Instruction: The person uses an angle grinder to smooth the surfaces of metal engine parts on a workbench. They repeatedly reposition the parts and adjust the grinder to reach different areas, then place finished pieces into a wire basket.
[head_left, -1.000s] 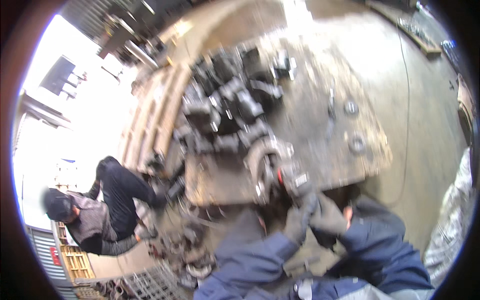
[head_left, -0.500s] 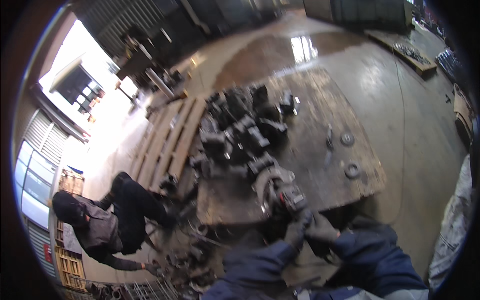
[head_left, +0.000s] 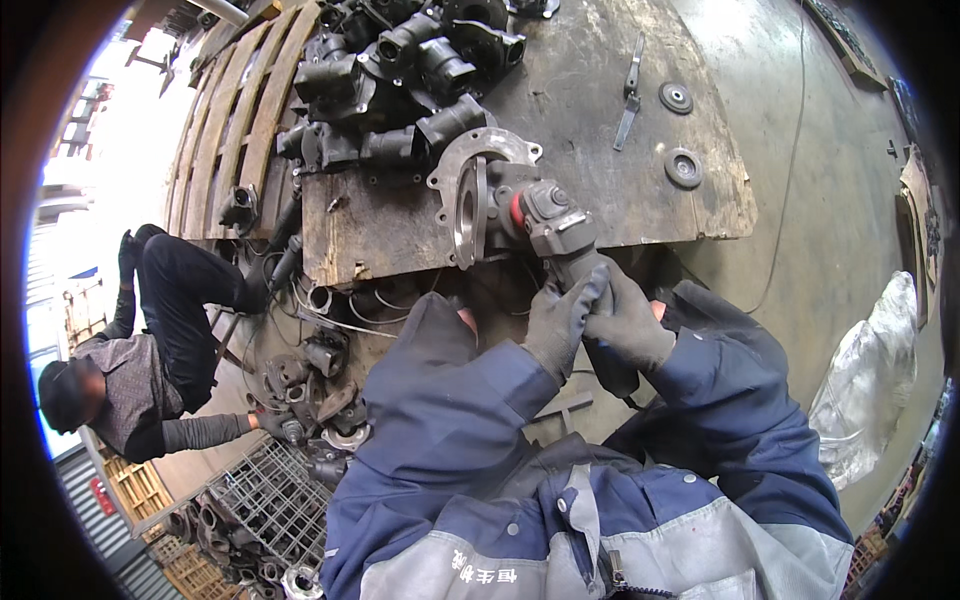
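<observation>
Both gloved hands are wrapped around the handle of a grey power tool (head_left: pixel 556 222), the left hand (head_left: pixel 560 318) gripping it from the near side and the right hand (head_left: pixel 628 325) closed over it just beside, so the two gloves touch each other. The tool's head is pressed against a round metal flange housing (head_left: pixel 470 195) that stands on edge at the front rim of a rusty steel worktop (head_left: pixel 590 110). Behind the housing, a heap of dark cast parts (head_left: pixel 400 80) covers the far left part of the worktop. Over to the right lie two small round discs (head_left: pixel 681 132), well apart from the hands, and a slim flat bar (head_left: pixel 630 90) beside them. Below the worktop's front edge, loose wires and more dark parts (head_left: pixel 320 360) litter the floor. To the left, another person (head_left: pixel 130 350) in dark clothes crouches low, one hand reaching among those parts near a wire basket (head_left: pixel 265 495). A crumpled plastic sheet (head_left: pixel 870 380) lies on the concrete at the right.
</observation>
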